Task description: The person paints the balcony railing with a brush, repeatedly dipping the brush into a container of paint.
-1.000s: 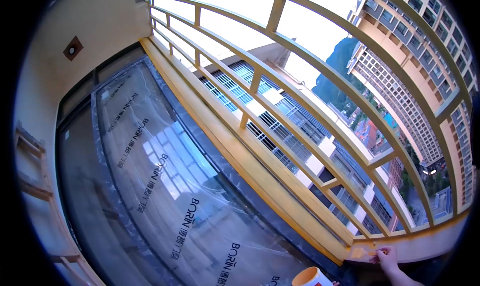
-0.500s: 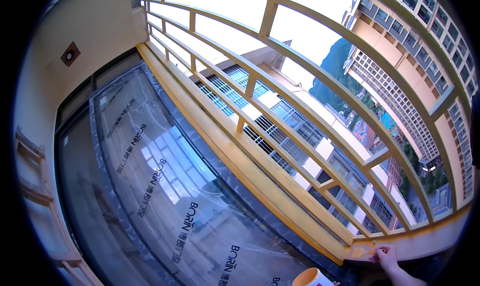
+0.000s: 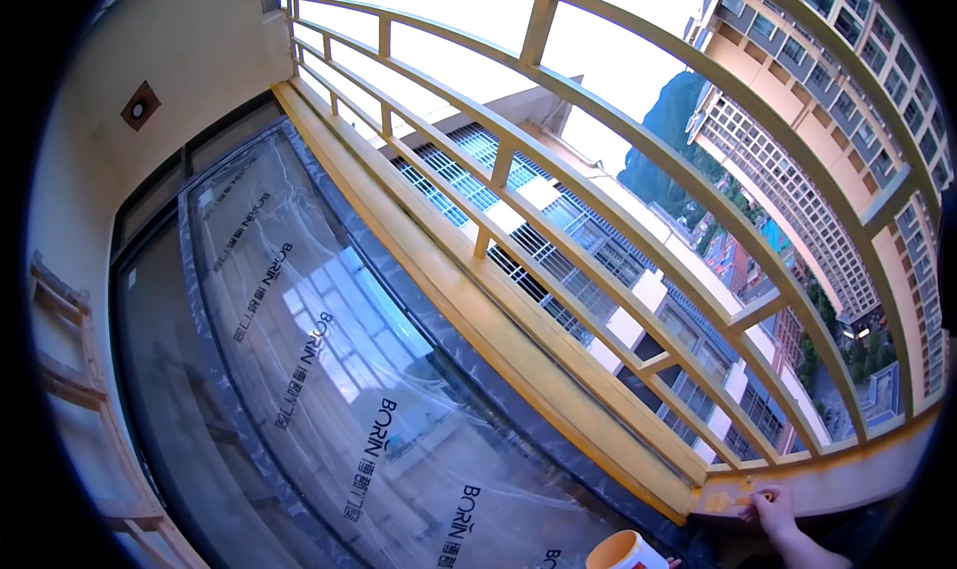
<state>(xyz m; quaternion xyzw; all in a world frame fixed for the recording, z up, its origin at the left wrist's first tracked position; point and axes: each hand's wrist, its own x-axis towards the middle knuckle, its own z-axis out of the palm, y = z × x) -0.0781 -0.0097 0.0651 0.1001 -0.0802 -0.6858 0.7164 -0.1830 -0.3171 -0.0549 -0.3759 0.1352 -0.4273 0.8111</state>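
Note:
At the lower right, my right hand (image 3: pixel 773 510) is closed around what looks like a small paintbrush (image 3: pixel 744 501), held against the pale ledge below the railing. A yellow paint patch (image 3: pixel 716 502) shows on that ledge, just left of the hand. At the bottom edge, a white bucket (image 3: pixel 648 558) with an orange-yellow inside is tilted and partly cut off by the frame. Only fingertips of my left hand (image 3: pixel 675 563) show, gripping the bucket's right side; the rest of that hand is out of frame.
A yellow railing (image 3: pixel 608 290) curves along the right, with tall buildings (image 3: pixel 797 141) beyond. A yellow sill (image 3: pixel 469 300) runs beside film-wrapped glass panels (image 3: pixel 329 370). A wooden frame (image 3: pixel 75 380) leans at the far left, by a wall (image 3: pixel 199 51) with a round fitting.
The bucket has shifted slightly to the right in view. My right hand stays at nearly the same spot on the ledge.

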